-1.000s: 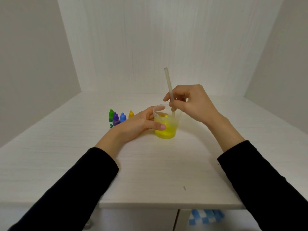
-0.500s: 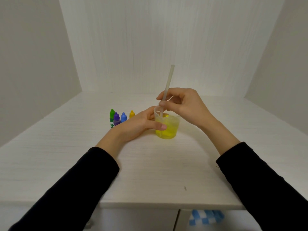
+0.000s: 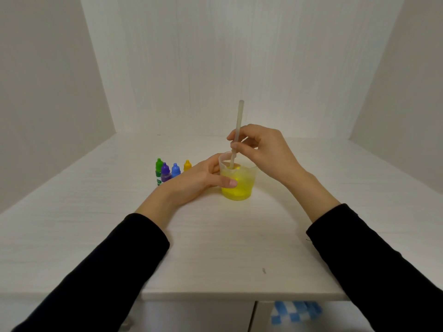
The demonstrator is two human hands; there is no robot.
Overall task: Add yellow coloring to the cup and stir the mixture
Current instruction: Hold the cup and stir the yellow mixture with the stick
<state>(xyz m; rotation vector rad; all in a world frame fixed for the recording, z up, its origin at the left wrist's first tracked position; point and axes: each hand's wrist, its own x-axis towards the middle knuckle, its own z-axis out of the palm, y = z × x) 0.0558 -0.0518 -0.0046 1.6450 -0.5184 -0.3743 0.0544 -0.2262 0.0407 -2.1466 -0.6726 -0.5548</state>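
Two hands work at one cup: the right hand (image 3: 266,152) pinches a pale translucent stirring stick (image 3: 237,130), nearly upright, its lower end inside the clear plastic cup of yellow liquid (image 3: 238,182). The left hand (image 3: 199,179) grips the cup's side on the white desk (image 3: 215,248). Four small dropper bottles stand just left: green (image 3: 158,169), purple (image 3: 165,173), blue (image 3: 175,170), yellow (image 3: 187,165).

Looks like a staged recording booth, not a lived-in room: a white woodgrain table (image 3: 215,248) is boxed in by plain white panels (image 3: 239,68) at the back and both sides. A hobby or craft setup is suggested by the row of small dropper bottles (image 3: 172,172). Blue-and-white checked material (image 3: 294,312) is seen under the table edge.
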